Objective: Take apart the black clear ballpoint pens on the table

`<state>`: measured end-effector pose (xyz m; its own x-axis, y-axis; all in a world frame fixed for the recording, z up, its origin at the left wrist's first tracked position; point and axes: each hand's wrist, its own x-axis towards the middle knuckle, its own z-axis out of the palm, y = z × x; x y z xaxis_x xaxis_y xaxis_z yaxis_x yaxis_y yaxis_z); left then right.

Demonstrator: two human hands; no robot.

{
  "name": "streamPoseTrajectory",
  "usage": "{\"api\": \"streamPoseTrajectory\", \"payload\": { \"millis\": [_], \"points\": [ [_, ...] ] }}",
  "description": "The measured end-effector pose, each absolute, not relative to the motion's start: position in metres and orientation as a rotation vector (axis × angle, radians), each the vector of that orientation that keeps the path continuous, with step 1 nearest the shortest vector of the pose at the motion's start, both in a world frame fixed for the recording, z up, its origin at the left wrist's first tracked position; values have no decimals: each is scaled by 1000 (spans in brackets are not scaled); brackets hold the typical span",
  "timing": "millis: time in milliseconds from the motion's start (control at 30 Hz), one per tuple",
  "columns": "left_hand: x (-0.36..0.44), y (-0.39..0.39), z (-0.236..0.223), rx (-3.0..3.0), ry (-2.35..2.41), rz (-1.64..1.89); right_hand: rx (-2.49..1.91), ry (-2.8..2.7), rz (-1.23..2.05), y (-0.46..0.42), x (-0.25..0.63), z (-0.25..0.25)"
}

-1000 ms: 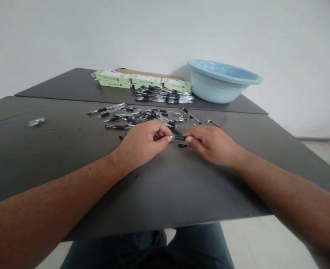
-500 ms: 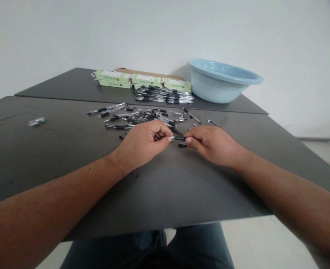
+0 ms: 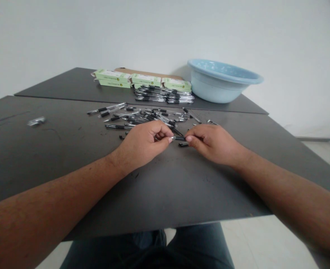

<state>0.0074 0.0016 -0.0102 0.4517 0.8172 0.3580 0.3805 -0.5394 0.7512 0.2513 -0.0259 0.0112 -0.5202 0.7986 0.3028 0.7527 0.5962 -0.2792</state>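
While the left hand (image 3: 146, 142) pinches the pale end of a short black pen (image 3: 178, 138) between thumb and forefinger, the right hand (image 3: 214, 145) grips its dark end the same way, so that both hands are closed on the one piece. The pen lies almost level between the fingertips, just above the near part of the tabletop (image 3: 165, 194), with only its dark middle showing; what sits inside the fingers is hidden. A small black piece (image 3: 183, 144) rests just below the right fingertips, and whether it touches them I cannot tell.

Beyond the hands, loose pens (image 3: 134, 120) lie scattered at many angles, while a neater stack of pens (image 3: 150, 99) sits behind them, in front of the pale green boxes (image 3: 114, 79) and near a blue basin (image 3: 219, 92). Off to the left, well apart, is a small clear bundle (image 3: 36, 121).

The step in hand looks like close work on this single pen, end against end; whether its parts are being joined or parted cannot be told. The next move seems to call for a steady pinch on both sides, with the two ends held in one line, since a tilt could make the narrow end slip.
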Motion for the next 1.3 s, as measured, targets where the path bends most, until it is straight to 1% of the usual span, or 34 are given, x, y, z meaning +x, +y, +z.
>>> {"api": "streamPoseTrajectory", "payload": {
  "millis": [133,300,467,600,800,967,1133,1300],
  "points": [
    [8,1,-8,2118,1001,975,-1261,-2368,169,-26,251,11],
    [7,3,-11,2129,977,988,-1198,-2464,133,-26,251,11],
    [7,4,-13,2130,962,997,-1232,-2406,227,-26,250,11],
    [7,3,-12,2152,964,989,-1191,-2474,170,-26,250,10],
    [7,3,-11,2167,981,993,-1241,-2407,249,-26,250,10],
    [7,3,-10,2191,967,993,-1194,-2494,189,-26,250,10],
    [8,3,-10,2200,963,1001,-1238,-2409,247,-26,250,9],
    [8,2,-10,2198,966,992,-1185,-2488,182,-25,250,9]
  ]
}}
